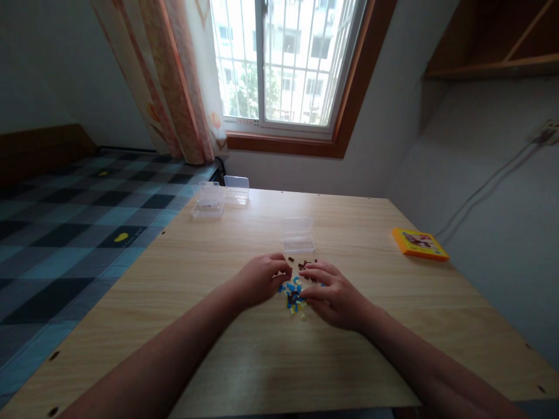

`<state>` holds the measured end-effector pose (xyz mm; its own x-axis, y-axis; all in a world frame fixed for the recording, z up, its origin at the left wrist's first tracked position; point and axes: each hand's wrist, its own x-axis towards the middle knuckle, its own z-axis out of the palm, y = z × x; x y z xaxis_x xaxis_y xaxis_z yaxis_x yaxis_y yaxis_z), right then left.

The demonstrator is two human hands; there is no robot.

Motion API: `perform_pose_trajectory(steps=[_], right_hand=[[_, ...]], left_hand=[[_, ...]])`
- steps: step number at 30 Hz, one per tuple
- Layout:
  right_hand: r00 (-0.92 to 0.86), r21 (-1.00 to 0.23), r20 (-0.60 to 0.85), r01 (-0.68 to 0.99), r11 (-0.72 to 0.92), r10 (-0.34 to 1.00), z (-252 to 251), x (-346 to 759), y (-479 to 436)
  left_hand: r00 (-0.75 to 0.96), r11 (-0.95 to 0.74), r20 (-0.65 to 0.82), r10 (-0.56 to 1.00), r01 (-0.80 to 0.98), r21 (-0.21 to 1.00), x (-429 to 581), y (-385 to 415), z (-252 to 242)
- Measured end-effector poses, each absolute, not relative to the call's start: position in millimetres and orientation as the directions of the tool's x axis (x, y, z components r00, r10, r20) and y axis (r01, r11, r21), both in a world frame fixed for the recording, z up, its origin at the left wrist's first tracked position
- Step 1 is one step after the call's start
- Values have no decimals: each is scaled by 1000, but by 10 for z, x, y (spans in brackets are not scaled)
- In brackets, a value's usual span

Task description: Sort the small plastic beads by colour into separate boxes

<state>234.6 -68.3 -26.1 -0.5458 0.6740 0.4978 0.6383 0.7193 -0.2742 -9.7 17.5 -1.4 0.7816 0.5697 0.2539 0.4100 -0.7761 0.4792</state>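
A small pile of blue, pale yellow and dark brown building-block pieces (pixel 293 289) lies on the wooden table between my hands. At its left edge, my left hand (pixel 261 280) is curled, with thumb and forefinger tips close together. Something small and reddish-brown seems to be at those fingertips, too small to make out. From the right, my right hand (pixel 334 294) reaches over the pile with fingers stretched and apart, their tips among the pieces. Just beyond its fingers lie several brown pieces (pixel 302 265), partly covered by the hand. One loose brown piece (pixel 290 259) sits apart from them.
An open clear plastic box (pixel 299 243) stands just behind the pieces. More clear boxes (pixel 208 205) are at the table's far left corner. A flat orange-yellow box (pixel 420 244) lies near the right edge. A bed with a checked cover (pixel 117 203) adjoins the left side.
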Motion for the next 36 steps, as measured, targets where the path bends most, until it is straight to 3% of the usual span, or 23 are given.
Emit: perform_pose_trajectory(steps=[10, 17, 25, 28, 33, 36], right_hand=[[-544, -243, 503, 657, 714, 672, -317, 2337, -648], [-530, -258, 504, 661, 704, 682, -317, 2338, -647], [-491, -273, 548, 660, 700, 677, -271, 2361, -700], [-553, -291, 470, 639, 712, 688, -152, 2353, -704], [-658, -353, 175, 653, 670, 733, 173, 2343, -596], [-644, -378, 119, 675, 634, 756, 248, 2328, -527]], left_hand=[[710, -743, 245, 660, 571, 349, 45, 258, -131], [657, -709, 274, 702, 607, 359, 90, 276, -163], [828, -851, 281, 486, 375, 366, -159, 144, 62], [852, -857, 250, 460, 353, 376, -183, 83, 150], [884, -852, 167, 436, 346, 392, -148, 20, 168], [889, -846, 153, 431, 339, 411, -156, 21, 158]])
